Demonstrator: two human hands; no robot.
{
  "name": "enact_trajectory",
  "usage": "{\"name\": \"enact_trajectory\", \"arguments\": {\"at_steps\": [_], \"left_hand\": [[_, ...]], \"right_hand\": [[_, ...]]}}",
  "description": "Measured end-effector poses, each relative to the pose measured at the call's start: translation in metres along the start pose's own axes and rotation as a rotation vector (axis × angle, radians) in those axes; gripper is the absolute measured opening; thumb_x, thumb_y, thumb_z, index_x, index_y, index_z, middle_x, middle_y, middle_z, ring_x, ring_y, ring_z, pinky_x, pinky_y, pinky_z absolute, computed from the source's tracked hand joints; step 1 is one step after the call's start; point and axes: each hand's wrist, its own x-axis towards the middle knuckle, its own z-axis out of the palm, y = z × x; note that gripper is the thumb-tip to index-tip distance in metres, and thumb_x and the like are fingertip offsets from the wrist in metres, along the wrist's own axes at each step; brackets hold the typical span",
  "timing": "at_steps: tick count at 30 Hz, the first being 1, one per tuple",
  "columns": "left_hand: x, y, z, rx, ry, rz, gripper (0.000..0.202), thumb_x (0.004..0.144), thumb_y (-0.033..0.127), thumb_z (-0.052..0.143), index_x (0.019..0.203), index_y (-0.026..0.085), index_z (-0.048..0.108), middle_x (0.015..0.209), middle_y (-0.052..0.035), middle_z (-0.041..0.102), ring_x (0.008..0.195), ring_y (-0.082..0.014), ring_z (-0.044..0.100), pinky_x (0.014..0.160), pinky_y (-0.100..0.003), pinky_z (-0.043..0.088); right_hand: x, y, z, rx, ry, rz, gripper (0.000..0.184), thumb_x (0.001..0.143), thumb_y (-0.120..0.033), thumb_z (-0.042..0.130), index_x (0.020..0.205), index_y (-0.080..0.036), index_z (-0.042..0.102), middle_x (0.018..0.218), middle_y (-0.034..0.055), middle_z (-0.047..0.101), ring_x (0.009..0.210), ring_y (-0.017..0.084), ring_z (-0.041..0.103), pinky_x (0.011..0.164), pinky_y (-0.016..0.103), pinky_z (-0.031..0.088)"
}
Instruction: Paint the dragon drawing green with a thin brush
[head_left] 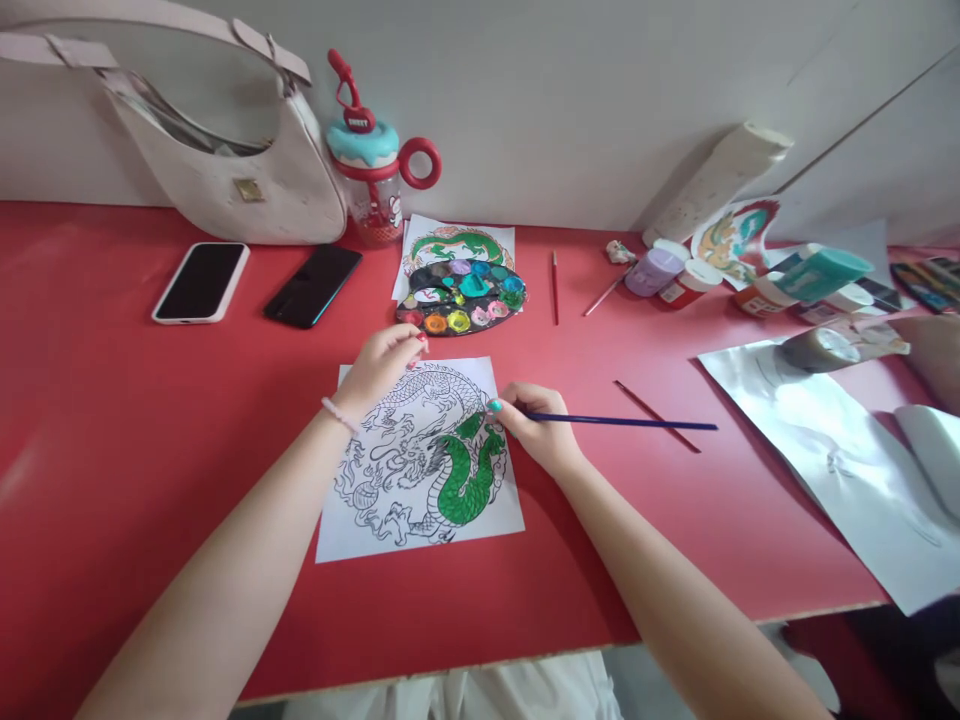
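Observation:
A white sheet (405, 450) with a line-drawn dragon lies in front of me, part of the dragon's body painted green. My right hand (536, 425) is closed on a blue-handled paintbrush (630, 420) at the sheet's right edge. The brush's handle points right; its bristle end is mostly hidden by my fingers. Over the sheet's upper left part is my left hand (386, 365), fingers loosely bent and a little apart, with nothing visible in them. Just beyond it sits a black paint palette (442, 283) with wells of many colours, overlapping a second painted dragon picture (461, 240).
Two phones (201, 283), a white handbag (247, 190) and a red-handled cup (367, 185) stand at the back left. Thin brushes (556, 290) lie right of the palette. Several paint jars (656, 270) are farther right, near a grey sheet (817, 450) and another person's arm (934, 355).

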Motion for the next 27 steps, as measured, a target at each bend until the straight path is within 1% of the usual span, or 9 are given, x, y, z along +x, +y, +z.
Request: {"name": "enact_trajectory", "arguments": {"at_steps": [2,5,6,8,10,13,17,24,27], "left_hand": [[0.003,0.002,-0.005,-0.159,0.078,-0.039,0.023,0.081,0.024,0.041,0.059,0.018,0.045,0.048,0.004,0.03,0.046,-0.0067,0.028,0.047,-0.024,0.023],[0.007,0.002,-0.014,-0.466,0.083,-0.12,0.029,0.082,0.025,0.039,0.054,0.017,0.038,0.046,0.0061,0.019,0.042,-0.0053,0.018,0.044,-0.023,0.015],[0.007,0.001,-0.017,-0.541,0.078,-0.143,0.031,0.083,0.026,0.038,0.053,0.017,0.038,0.046,0.0064,0.017,0.041,-0.005,0.016,0.044,-0.023,0.014],[0.008,-0.001,-0.02,-0.62,0.055,-0.16,0.033,0.083,0.027,0.038,0.052,0.017,0.037,0.045,0.0066,0.016,0.041,-0.0046,0.016,0.044,-0.022,0.013],[0.008,-0.003,-0.022,-0.624,0.019,-0.147,0.033,0.082,0.028,0.04,0.052,0.016,0.038,0.046,0.0066,0.017,0.041,-0.0043,0.017,0.044,-0.022,0.013],[0.006,-0.004,-0.022,-0.55,-0.042,-0.11,0.033,0.08,0.028,0.045,0.051,0.016,0.038,0.047,0.0061,0.02,0.042,-0.004,0.02,0.045,-0.022,0.014],[0.004,-0.003,-0.021,-0.445,-0.126,-0.072,0.03,0.079,0.028,0.047,0.052,0.016,0.042,0.047,0.0051,0.025,0.044,-0.0044,0.021,0.046,-0.024,0.015],[0.005,-0.006,-0.021,-0.441,-0.147,-0.048,0.028,0.078,0.023,0.046,0.051,0.016,0.041,0.048,0.0039,0.029,0.044,-0.0042,0.022,0.046,-0.025,0.016],[0.005,-0.006,-0.021,-0.449,-0.155,-0.045,0.029,0.079,0.023,0.045,0.051,0.016,0.04,0.047,0.0045,0.027,0.044,-0.004,0.022,0.046,-0.026,0.015]], "right_hand": [[0.0,-0.002,0.0,-0.005,-0.027,0.027,0.035,0.07,-0.043,0.062,0.052,-0.018,0.048,0.045,-0.0031,0.042,0.043,0.007,0.036,0.041,0.022,0.028],[0.001,-0.003,0.001,-0.033,-0.043,0.044,0.033,0.071,-0.04,0.061,0.051,-0.018,0.046,0.044,-0.004,0.04,0.042,0.006,0.033,0.04,0.021,0.025],[0.0,-0.002,0.002,-0.052,-0.038,0.037,0.033,0.072,-0.039,0.06,0.052,-0.018,0.045,0.044,-0.0041,0.04,0.041,0.006,0.032,0.039,0.02,0.025],[-0.001,-0.001,0.002,-0.1,-0.008,0.025,0.032,0.075,-0.037,0.057,0.053,-0.018,0.043,0.044,-0.0046,0.04,0.041,0.005,0.031,0.039,0.02,0.025],[-0.002,0.001,0.003,-0.162,0.048,0.005,0.033,0.075,-0.035,0.057,0.053,-0.019,0.039,0.044,-0.0051,0.038,0.043,0.006,0.031,0.04,0.02,0.026],[-0.003,0.004,0.002,-0.222,0.107,-0.022,0.037,0.076,-0.031,0.055,0.05,-0.02,0.032,0.044,-0.0057,0.033,0.044,0.005,0.029,0.041,0.019,0.027],[-0.004,0.006,0.003,-0.261,0.122,-0.026,0.035,0.075,-0.022,0.052,0.05,-0.02,0.027,0.045,-0.0063,0.028,0.045,0.005,0.025,0.041,0.018,0.025],[-0.004,0.003,0.006,-0.283,0.116,-0.061,0.033,0.073,-0.019,0.05,0.05,-0.019,0.026,0.045,-0.0066,0.027,0.044,0.005,0.024,0.041,0.018,0.024],[-0.003,0.002,0.006,-0.299,0.117,-0.06,0.033,0.073,-0.019,0.05,0.05,-0.019,0.026,0.045,-0.0066,0.026,0.044,0.005,0.024,0.04,0.018,0.023]]}}
